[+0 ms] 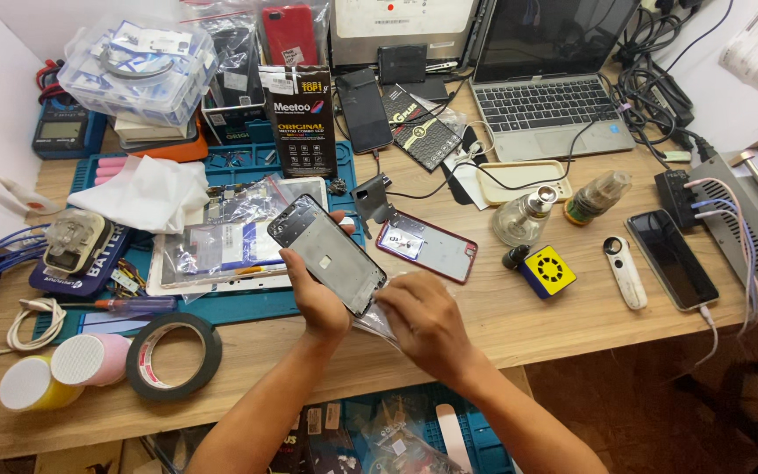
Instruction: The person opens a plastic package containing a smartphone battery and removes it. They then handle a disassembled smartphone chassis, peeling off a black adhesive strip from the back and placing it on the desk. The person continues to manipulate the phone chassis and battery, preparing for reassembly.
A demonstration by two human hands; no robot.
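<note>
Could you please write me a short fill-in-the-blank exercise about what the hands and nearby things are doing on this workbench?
1. The left hand holds a phone frame above the ____ work mat.
2. The right hand pinches a clear ____ film under the frame.
3. The roll of black tape lies to the ____ of both hands.
4. The red phone back cover lies flat on the wooden ____.

Missing words: blue; plastic; left; table
</note>
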